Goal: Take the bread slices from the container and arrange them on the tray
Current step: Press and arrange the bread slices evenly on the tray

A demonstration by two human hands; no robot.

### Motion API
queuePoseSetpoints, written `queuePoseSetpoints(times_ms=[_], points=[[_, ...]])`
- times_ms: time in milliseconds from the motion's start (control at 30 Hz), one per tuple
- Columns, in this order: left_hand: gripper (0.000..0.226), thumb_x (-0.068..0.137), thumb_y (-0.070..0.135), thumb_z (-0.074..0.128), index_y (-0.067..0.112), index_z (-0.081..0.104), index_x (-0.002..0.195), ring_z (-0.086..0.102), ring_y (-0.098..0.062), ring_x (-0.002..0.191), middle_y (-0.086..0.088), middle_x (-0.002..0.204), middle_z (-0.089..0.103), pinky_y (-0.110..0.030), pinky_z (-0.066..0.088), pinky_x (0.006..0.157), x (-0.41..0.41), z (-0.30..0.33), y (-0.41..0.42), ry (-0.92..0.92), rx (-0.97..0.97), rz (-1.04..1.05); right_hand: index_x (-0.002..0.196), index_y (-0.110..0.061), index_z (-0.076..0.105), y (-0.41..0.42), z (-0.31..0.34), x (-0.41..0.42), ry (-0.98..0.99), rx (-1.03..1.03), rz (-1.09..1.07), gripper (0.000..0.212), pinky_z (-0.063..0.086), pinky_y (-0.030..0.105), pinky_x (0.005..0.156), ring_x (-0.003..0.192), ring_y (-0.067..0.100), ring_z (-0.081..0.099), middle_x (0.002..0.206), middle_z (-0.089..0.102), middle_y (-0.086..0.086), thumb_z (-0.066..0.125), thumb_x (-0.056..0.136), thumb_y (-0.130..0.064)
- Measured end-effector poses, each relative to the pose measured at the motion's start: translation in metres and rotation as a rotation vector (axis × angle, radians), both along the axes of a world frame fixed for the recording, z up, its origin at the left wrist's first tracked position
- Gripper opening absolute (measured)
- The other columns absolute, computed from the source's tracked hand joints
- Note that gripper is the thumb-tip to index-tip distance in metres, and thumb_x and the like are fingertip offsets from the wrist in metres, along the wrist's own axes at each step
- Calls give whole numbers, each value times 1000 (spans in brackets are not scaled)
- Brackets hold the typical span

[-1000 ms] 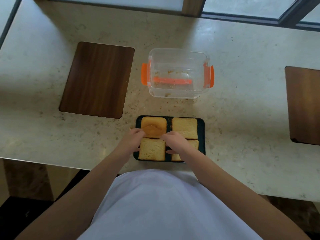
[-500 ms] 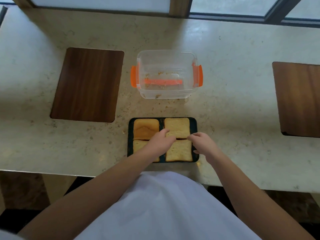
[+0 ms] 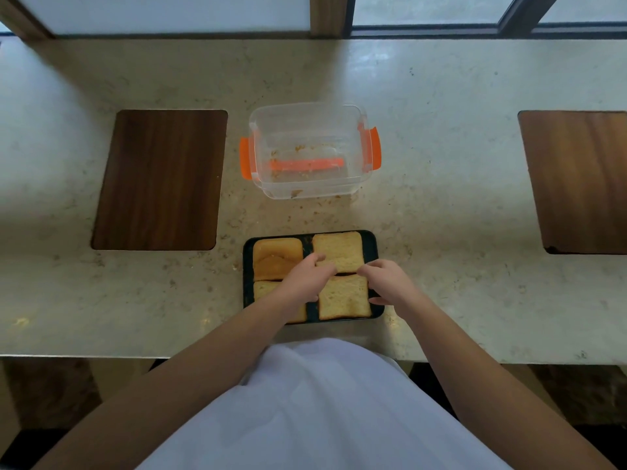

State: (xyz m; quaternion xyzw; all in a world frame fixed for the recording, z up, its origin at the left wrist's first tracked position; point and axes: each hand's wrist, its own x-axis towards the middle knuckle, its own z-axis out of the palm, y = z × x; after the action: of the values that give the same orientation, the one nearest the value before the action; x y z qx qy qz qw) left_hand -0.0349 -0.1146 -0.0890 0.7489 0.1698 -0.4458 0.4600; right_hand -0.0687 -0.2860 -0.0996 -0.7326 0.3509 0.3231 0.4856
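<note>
Now both hands, left hand (image 3: 307, 278) and right hand (image 3: 388, 283), pinch the far-right pale square bread slice (image 3: 339, 251) on the dark rectangular tray (image 3: 371, 240); the clear orange-latched plastic container (image 3: 308, 150) holds only crumbs. Overlapping its neighbour risks tearing.

We have one head-worn view, looking steeply down and forward over the worktop's (image 3: 441, 232) near edge, close in.
</note>
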Motion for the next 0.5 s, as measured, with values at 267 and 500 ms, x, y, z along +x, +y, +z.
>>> queuePoseSetpoints(times_ms=[267,500], points=[[60,96,38,52,28,37,154,45,-15,115,-3,156,42,-31,50,83,1,1,-3,10,-5,-58,134,-12,58,-2,-1,-1,7,-17,1,42,58,39,86,98,13,58,102,60,-6,57,96,-30],[57,97,38,53,26,41,152,47,-17,122,-4,155,43,-28,49,81,-4,-5,3,31,-47,-54,133,-12,57,3,-4,-4,-15,-59,-4,41,59,38,83,85,10,58,94,61,-2,58,96,-29]])
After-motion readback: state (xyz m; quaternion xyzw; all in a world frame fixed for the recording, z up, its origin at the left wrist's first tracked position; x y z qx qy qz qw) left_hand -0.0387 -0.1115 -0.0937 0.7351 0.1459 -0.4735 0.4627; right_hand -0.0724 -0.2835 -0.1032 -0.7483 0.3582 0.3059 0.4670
